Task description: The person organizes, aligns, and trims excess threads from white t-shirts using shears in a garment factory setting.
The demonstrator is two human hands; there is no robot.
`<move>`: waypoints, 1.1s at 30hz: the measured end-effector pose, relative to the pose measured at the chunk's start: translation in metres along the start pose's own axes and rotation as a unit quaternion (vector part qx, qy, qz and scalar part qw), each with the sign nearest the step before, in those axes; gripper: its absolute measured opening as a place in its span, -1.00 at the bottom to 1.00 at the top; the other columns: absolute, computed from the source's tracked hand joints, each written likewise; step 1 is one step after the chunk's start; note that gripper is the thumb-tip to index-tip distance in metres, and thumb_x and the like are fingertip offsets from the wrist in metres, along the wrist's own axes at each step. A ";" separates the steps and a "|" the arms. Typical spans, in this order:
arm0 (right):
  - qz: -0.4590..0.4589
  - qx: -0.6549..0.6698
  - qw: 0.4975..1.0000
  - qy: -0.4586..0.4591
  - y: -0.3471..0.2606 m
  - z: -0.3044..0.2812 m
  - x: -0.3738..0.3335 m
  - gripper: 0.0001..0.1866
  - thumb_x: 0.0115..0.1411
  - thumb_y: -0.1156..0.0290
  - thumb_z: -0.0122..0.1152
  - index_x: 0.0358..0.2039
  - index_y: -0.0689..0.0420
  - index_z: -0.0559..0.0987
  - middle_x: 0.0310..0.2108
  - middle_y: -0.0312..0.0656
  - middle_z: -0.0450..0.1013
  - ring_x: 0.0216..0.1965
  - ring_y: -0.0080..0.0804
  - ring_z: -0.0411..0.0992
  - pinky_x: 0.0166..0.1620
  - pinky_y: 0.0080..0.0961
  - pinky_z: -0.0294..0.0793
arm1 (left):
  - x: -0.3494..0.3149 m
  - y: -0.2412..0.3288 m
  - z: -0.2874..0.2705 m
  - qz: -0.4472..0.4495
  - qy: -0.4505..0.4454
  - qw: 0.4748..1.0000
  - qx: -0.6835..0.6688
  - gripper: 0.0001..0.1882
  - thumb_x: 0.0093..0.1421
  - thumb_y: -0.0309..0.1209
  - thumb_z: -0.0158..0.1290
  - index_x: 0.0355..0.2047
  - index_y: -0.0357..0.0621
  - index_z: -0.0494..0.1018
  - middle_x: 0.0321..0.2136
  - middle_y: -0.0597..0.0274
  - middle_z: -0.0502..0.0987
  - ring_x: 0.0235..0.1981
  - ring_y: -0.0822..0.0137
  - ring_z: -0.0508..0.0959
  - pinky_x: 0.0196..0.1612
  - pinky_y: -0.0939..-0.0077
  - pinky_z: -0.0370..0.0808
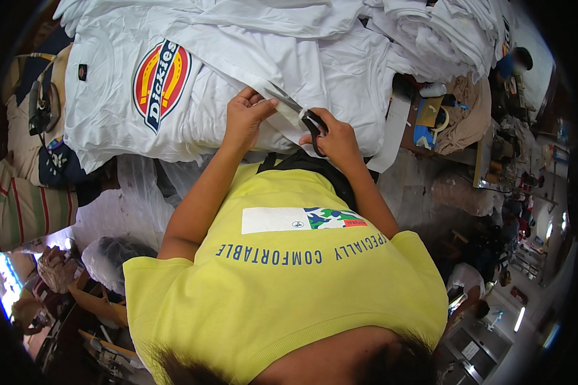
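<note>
Faced a broad heap of white shirts [340,70], bunched thickly at the far right. Wore a yellow T-shirt [302,289] with dark lettering [270,256] across the front. Had a large red-and-yellow emblem [160,86] ahead to the left, printed on one of the heap. With the left hand [245,117], pinched white cloth [253,78] between thumb and fingers. With the right hand [335,138], near but apart from the left, gripped black-handled scissors [307,119], blades over the cloth.

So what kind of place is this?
Looks like a garment workshop, though I can't be certain. White garments are piled in front of the wearer, the right hand holds black-handled scissors at the cloth, and another person in a white top is in the background.
</note>
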State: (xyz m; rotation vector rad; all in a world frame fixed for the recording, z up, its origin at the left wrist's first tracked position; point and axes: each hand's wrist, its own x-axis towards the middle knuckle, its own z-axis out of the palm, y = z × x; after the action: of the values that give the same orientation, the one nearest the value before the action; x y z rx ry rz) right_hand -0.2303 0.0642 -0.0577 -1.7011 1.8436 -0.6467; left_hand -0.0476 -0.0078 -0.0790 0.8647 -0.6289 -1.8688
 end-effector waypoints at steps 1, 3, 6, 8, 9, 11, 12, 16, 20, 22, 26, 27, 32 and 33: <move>0.027 0.014 0.999 -0.017 0.001 -0.001 -0.001 -0.36 -0.30 0.19 0.45 -0.14 0.02 0.43 -0.63 -0.18 0.39 -0.64 -0.43 0.36 -0.52 -0.50 0.31 | 0.002 -0.001 -0.002 -0.005 0.001 1.000 -0.004 -0.70 -0.01 -0.65 0.05 -0.22 -0.32 0.34 -0.37 0.26 0.47 -0.36 0.48 0.49 -0.24 0.61 0.49; 0.080 0.041 0.995 -0.050 0.000 -0.005 -0.006 -0.38 -0.29 0.20 0.45 -0.15 0.03 0.43 -0.62 -0.15 0.41 -0.64 -0.41 0.37 -0.51 -0.50 0.32 | 0.007 -0.004 -0.009 -0.015 0.004 1.000 -0.013 -0.70 -0.01 -0.64 0.06 -0.22 -0.31 0.35 -0.38 0.26 0.47 -0.35 0.46 0.49 -0.22 0.58 0.48; 0.110 0.053 0.990 -0.074 -0.007 -0.009 -0.006 -0.39 -0.28 0.21 0.44 -0.15 0.06 0.44 -0.60 -0.14 0.42 -0.62 -0.36 0.37 -0.50 -0.49 0.33 | 0.011 -0.001 -0.014 -0.002 -0.001 1.000 -0.017 -0.68 -0.01 -0.64 0.06 -0.19 -0.29 0.34 -0.35 0.25 0.48 -0.33 0.45 0.49 -0.21 0.55 0.48; 0.039 0.027 0.999 -0.022 -0.004 -0.003 -0.003 -0.35 -0.30 0.18 0.45 -0.14 0.05 0.43 -0.60 -0.15 0.40 -0.60 -0.35 0.37 -0.48 -0.48 0.32 | 0.010 0.001 -0.012 0.004 -0.002 1.000 -0.015 -0.67 -0.01 -0.65 0.05 -0.18 -0.28 0.33 -0.34 0.24 0.47 -0.32 0.45 0.49 -0.21 0.56 0.48; 0.003 0.014 1.000 0.003 -0.006 -0.001 -0.001 -0.34 -0.31 0.16 0.45 -0.14 0.04 0.43 -0.60 -0.16 0.40 -0.59 -0.35 0.37 -0.48 -0.48 0.32 | 0.009 0.003 -0.011 0.008 -0.002 1.000 -0.014 -0.66 -0.01 -0.65 0.05 -0.17 -0.28 0.33 -0.33 0.23 0.47 -0.31 0.44 0.49 -0.22 0.56 0.49; 0.031 -0.006 0.999 -0.027 -0.014 -0.003 0.005 -0.33 -0.32 0.13 0.44 -0.13 0.02 0.42 -0.61 -0.20 0.37 -0.60 -0.36 0.36 -0.48 -0.46 0.32 | 0.009 0.003 -0.013 0.014 -0.006 1.000 -0.015 -0.66 0.01 -0.65 0.04 -0.15 -0.25 0.32 -0.32 0.24 0.48 -0.31 0.43 0.50 -0.21 0.54 0.48; 0.045 -0.016 0.998 -0.041 -0.020 -0.005 0.008 -0.32 -0.33 0.12 0.44 -0.13 0.00 0.42 -0.62 -0.23 0.36 -0.60 -0.36 0.36 -0.48 -0.45 0.32 | 0.009 0.003 -0.014 0.016 -0.009 1.000 -0.016 -0.65 0.02 -0.65 0.04 -0.15 -0.23 0.31 -0.32 0.24 0.48 -0.31 0.43 0.50 -0.20 0.52 0.48; 0.047 -0.010 0.998 -0.048 -0.028 -0.003 0.016 -0.29 -0.35 0.09 0.45 -0.12 -0.01 0.41 -0.65 -0.25 0.28 -0.60 -0.33 0.31 -0.48 -0.44 0.30 | 0.009 0.004 -0.017 0.013 -0.020 1.000 0.003 -0.65 0.02 -0.65 0.04 -0.14 -0.24 0.31 -0.29 0.23 0.47 -0.29 0.42 0.50 -0.19 0.52 0.48; 0.040 -0.003 0.998 -0.040 -0.024 0.001 0.016 -0.33 -0.32 0.12 0.44 -0.13 0.00 0.42 -0.63 -0.19 0.36 -0.58 -0.26 0.39 -0.47 -0.44 0.34 | 0.009 0.007 -0.015 0.015 -0.017 1.000 -0.005 -0.65 -0.01 -0.66 0.05 -0.16 -0.27 0.33 -0.32 0.22 0.47 -0.32 0.44 0.49 -0.24 0.58 0.49; 0.058 0.010 0.997 -0.044 -0.019 0.002 0.013 -0.36 -0.29 0.15 0.43 -0.14 0.01 0.42 -0.63 -0.16 0.39 -0.56 -0.24 0.42 -0.46 -0.44 0.35 | 0.010 0.007 -0.015 0.016 -0.015 1.000 -0.009 -0.64 -0.03 -0.67 0.06 -0.17 -0.28 0.33 -0.33 0.21 0.47 -0.33 0.45 0.49 -0.26 0.61 0.50; 0.077 0.033 0.996 -0.038 -0.009 0.006 0.005 -0.39 -0.28 0.22 0.44 -0.15 0.04 0.43 -0.62 -0.13 0.40 -0.59 -0.31 0.39 -0.49 -0.48 0.34 | 0.015 0.007 -0.019 0.014 -0.010 1.000 -0.022 -0.61 -0.01 -0.66 0.06 -0.13 -0.24 0.30 -0.33 0.23 0.48 -0.31 0.42 0.50 -0.21 0.53 0.47; 0.065 0.036 0.997 -0.027 -0.009 0.006 0.005 -0.38 -0.29 0.24 0.45 -0.15 0.05 0.43 -0.62 -0.13 0.40 -0.62 -0.36 0.36 -0.51 -0.50 0.32 | 0.017 0.008 -0.020 0.014 -0.008 0.999 -0.029 -0.61 0.00 -0.65 0.06 -0.12 -0.22 0.29 -0.32 0.24 0.48 -0.30 0.41 0.50 -0.19 0.48 0.47; 0.021 -0.021 1.000 -0.005 -0.028 0.003 0.016 -0.38 -0.27 0.15 0.42 -0.15 0.01 0.42 -0.67 -0.18 0.35 -0.62 -0.23 0.37 -0.50 -0.41 0.32 | 0.018 0.011 -0.019 0.025 -0.018 0.999 -0.017 -0.59 0.00 -0.66 0.06 -0.11 -0.22 0.27 -0.31 0.23 0.48 -0.29 0.41 0.51 -0.20 0.52 0.48; 0.021 -0.030 0.999 -0.006 -0.033 0.003 0.019 -0.37 -0.29 0.13 0.42 -0.15 0.01 0.42 -0.69 -0.20 0.33 -0.63 -0.24 0.35 -0.51 -0.40 0.30 | 0.018 0.011 -0.019 0.029 -0.023 0.999 -0.018 -0.59 -0.01 -0.67 0.06 -0.11 -0.22 0.27 -0.31 0.23 0.48 -0.29 0.42 0.51 -0.20 0.52 0.49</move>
State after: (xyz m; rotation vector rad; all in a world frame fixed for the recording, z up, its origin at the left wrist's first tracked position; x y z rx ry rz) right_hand -0.2056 0.0424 -0.0389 -1.6952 1.9042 -0.5683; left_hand -0.0319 -0.0295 -0.0879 0.7751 -0.6404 -1.8455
